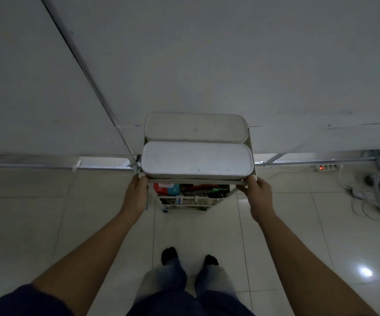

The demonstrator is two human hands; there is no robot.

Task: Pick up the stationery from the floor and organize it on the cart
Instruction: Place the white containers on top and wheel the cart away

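Against a plain grey wall panel [207, 65], on pale glossy floor tiles [70, 224]: a narrow white plastic tiered cart [195, 181], seen from above in dim light.

On top of the cart, two oblong white plastic trays with rounded corners, laid side by side lengthwise. Near tray [198, 160] at the cart's front edge, far tray [195, 127] on the wall side, just beside it.

Under the near tray, in the cart's next tier down, a packed jumble of stationery [193, 190]: red, teal, green and black pieces, too dark and crowded to name singly. Below that, a slatted white basket tier [193, 202], contents unclear.

Left hand [136, 192] at the cart's front left corner, fingers curled round the top frame. Right hand [258, 195] at the front right corner, fingers wrapped over the frame in the same way. Both forearms bare, stretched forward from dark sleeves.

In front of the cart, two feet in dark socks [169, 255] below blue trousers.

Right of the cart, along the wall base, a white power strip with a lit red switch [325, 167]. Further right of the cart, a loose tangle of white cables [378, 197] on the tiles.
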